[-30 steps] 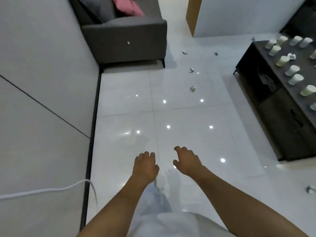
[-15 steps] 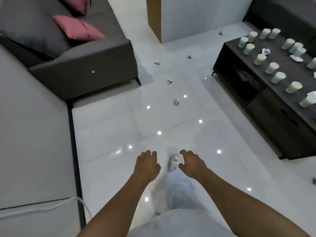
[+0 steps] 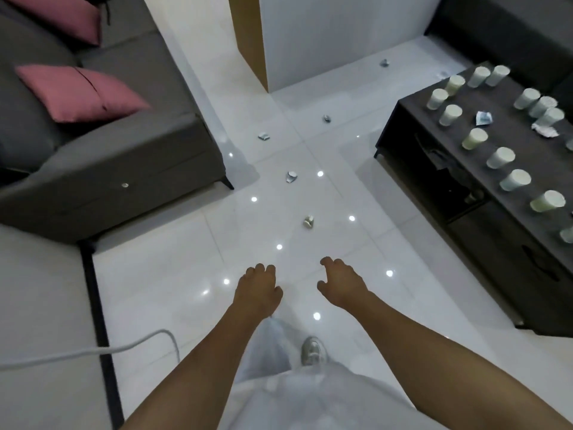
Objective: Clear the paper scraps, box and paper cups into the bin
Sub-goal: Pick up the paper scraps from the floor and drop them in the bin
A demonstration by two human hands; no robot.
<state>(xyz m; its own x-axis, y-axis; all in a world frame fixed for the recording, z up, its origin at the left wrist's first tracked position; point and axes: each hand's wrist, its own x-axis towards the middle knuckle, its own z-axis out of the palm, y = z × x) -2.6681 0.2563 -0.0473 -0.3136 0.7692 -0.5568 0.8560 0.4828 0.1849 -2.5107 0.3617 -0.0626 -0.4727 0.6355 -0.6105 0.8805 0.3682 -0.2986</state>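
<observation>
Your left hand [image 3: 257, 287] hangs out in front of you, palm down, fingers loosely curled under and holding nothing. Your right hand [image 3: 341, 285] is level with it and just to its right, palm down too, fingers loosely bent with the thumb apart, also holding nothing. Both forearms reach forward over the white tiled floor [image 3: 161, 274], and one shoe [image 3: 312, 352] shows below them.

Beyond your hands, the nearest paper scrap [image 3: 308, 221] lies crumpled on the floor, a small pale wad with no clear long axis. Farther on sits a second scrap [image 3: 291, 176], then a flatter one [image 3: 264, 136] near the sofa's corner, another [image 3: 326, 118] farther right, and one [image 3: 384, 63] far off by the wall.

To the right stands the dark desk [image 3: 434, 125], carrying the paper cups [image 3: 500, 157]. They are pale, white to faintly green, and stand well apart in loose rows running from the far end towards you; whether they are upright or upturned you cannot tell. A crumpled white scrap [image 3: 544, 130] and a bluish one [image 3: 483, 118] lie among them.

On the left is the grey sofa [image 3: 108, 169] with a pink cushion [image 3: 80, 93].
</observation>
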